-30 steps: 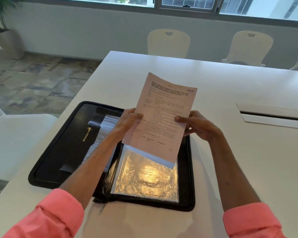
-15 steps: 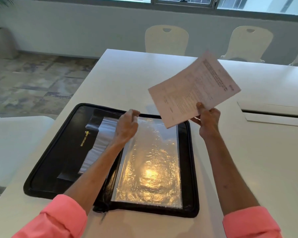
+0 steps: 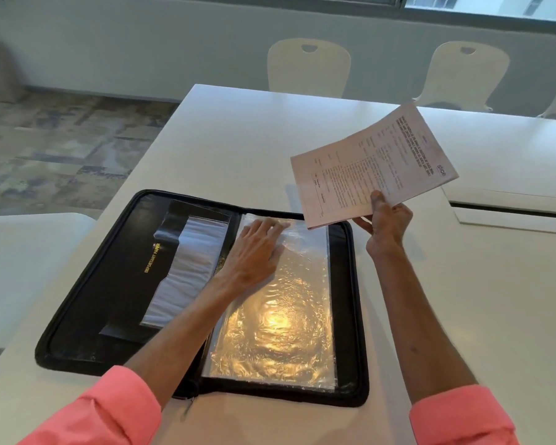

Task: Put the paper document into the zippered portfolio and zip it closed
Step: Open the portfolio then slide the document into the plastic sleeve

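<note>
The black zippered portfolio (image 3: 87,303) lies open flat on the white table (image 3: 238,149). Its left half shows gold lettering and a white pocket; its right half holds shiny clear plastic sleeves (image 3: 276,319). My left hand (image 3: 254,248) rests flat, fingers spread, on the top of the sleeves. My right hand (image 3: 385,224) holds the printed paper document (image 3: 366,165) by its lower edge, tilted in the air above the portfolio's top right corner. The zipper pull (image 3: 190,403) hangs at the near edge by the spine.
A cable hatch (image 3: 511,213) is set into the table at the right. White chairs (image 3: 308,69) stand along the far side, and another white chair (image 3: 20,258) is at the left. The table's left edge runs close to the portfolio.
The paper left my left hand and swung up to the right in my right hand alone. My left hand came down flat onto the plastic sleeves.
</note>
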The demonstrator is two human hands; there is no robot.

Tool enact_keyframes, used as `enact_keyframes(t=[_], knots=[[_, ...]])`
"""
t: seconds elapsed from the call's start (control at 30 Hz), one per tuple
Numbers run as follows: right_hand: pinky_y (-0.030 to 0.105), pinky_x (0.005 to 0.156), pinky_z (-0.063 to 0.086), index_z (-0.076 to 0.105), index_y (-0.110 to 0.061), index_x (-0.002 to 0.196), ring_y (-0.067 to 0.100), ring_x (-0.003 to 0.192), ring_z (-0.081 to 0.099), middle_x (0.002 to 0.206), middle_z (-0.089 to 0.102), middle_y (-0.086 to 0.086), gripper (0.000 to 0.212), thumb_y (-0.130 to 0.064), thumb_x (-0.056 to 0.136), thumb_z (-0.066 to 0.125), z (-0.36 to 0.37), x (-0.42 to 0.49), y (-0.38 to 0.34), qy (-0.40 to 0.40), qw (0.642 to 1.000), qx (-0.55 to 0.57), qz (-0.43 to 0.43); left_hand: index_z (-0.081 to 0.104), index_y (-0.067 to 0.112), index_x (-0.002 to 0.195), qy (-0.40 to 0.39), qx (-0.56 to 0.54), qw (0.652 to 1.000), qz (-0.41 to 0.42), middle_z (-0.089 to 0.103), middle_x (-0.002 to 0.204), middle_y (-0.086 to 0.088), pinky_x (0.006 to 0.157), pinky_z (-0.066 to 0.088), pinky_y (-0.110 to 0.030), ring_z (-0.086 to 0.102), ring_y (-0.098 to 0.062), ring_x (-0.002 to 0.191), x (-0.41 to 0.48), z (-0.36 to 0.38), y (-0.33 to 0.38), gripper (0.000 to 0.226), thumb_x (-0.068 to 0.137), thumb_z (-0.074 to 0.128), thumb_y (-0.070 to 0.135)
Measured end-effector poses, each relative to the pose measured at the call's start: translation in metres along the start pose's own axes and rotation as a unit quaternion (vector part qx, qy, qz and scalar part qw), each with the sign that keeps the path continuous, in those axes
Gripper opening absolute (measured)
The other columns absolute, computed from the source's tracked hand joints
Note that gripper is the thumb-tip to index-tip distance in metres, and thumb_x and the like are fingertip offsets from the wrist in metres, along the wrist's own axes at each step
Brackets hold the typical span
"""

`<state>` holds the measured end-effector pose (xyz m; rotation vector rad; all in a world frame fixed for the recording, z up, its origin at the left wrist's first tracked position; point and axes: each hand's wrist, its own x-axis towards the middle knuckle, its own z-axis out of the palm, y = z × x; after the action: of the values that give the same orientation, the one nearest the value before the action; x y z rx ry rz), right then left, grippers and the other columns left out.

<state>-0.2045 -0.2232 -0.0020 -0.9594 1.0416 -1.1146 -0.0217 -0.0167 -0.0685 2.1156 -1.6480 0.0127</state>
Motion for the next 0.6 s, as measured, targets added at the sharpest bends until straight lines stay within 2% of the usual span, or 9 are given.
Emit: enact_keyframes(t=[0.1,0.27,0.37,0.47,0.6], knots=[[0.046,0.075,0.071,0.069,-0.029,0.12,0.025,0.101,0.081,0.109,0.08,0.007,0.019,-0.017,0.106,0.069,0.002,0.0,0.002,-0.003,1.0,-0.003,-0.005,0.041,0.016,0.164,0.01,-0.016,1.0,-0.009,0.055,0.143,-0.004,0.121,0.042,-0.04,0.053,-0.019,0.13,0.006,-0.005,0.001,0.067,0.103,0.067,0.027],[0.045,0.075,0.071,0.068,-0.025,0.127,0.025,0.103,0.082,0.113,0.081,0.01,0.022,-0.018,0.107,0.068,0.006,0.001,0.0,0.006,1.0,0.018,-0.013,0.064,0.019,0.136,0.018,-0.01,1.0,0.002,0.053,0.134,-0.001,0.12,0.042,-0.042,0.055,-0.016,0.123,0.012,-0.008,-0.002,0.04,0.098,0.073,0.028],[0.04,0.071,0.07,0.066,-0.02,0.134,0.023,0.101,0.082,0.114,0.081,0.01,0.027,-0.019,0.107,0.068,0.009,0.003,-0.007,0.012,0.999,0.031,-0.024,0.064,0.021,0.134,0.02,-0.014,1.0,0.012,0.054,0.136,0.001,0.12,0.04,-0.041,0.057,-0.015,0.123,0.014,-0.008,-0.002,0.04,0.096,0.075,0.028],[0.041,0.073,0.071,0.065,-0.02,0.137,0.024,0.103,0.081,0.115,0.08,0.01,0.029,-0.019,0.108,0.067,0.013,0.004,-0.013,0.011,0.999,0.036,-0.032,0.061,0.021,0.137,0.018,-0.006,1.0,0.016,0.06,0.134,0.002,0.116,0.043,-0.042,0.061,-0.015,0.116,0.015,-0.008,-0.002,0.042,0.098,0.073,0.03],[0.042,0.074,0.071,0.065,-0.023,0.131,0.022,0.102,0.081,0.114,0.08,0.009,0.023,-0.017,0.109,0.066,0.021,0.005,-0.018,0.005,0.999,0.035,-0.036,0.056,0.022,0.123,0.015,0.0,1.0,0.009,0.059,0.111,0.008,0.104,0.045,-0.043,0.057,-0.015,0.098,0.016,-0.009,-0.001,0.034,0.094,0.072,0.029]])
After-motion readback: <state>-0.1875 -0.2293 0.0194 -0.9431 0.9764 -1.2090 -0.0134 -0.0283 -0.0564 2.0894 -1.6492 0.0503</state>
